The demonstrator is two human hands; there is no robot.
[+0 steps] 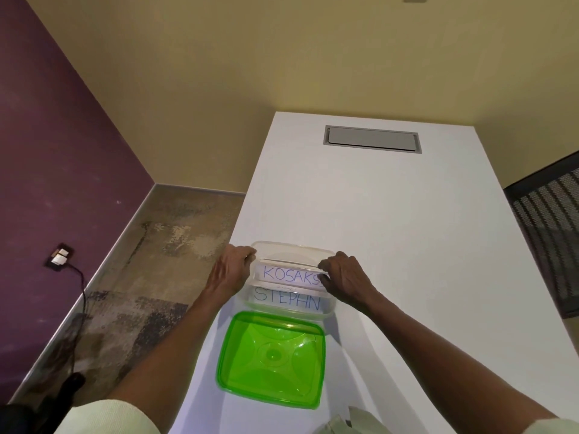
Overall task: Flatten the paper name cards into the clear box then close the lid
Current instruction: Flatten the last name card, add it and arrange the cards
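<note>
Clear box (289, 255) sitting on white table (391, 214), near the table's left edge. Everything else placed relative to the box:

- Inside it: two paper name cards w/ blue handwriting. "KOSAKS.." card (289, 273) toward the far side, right end covered by a hand. "STEPHN" card (286, 298) toward the near side, up against the near wall. Can't tell if lying fully flat.
- Left hand (228, 274) on the box's left wall, fingers curled over the far-left rim corner, gripping it.
- Right hand (343, 277) at the right side, fingers bent down over the rim into the box, tips on the KOSAKS card. Pinching or just pressing, can't tell.
- Green lid (272, 358) just in front of the box, near side, flat on the table, not on yet.
- Grey hatch (372, 140) well beyond the box, far end of the table.
</note>
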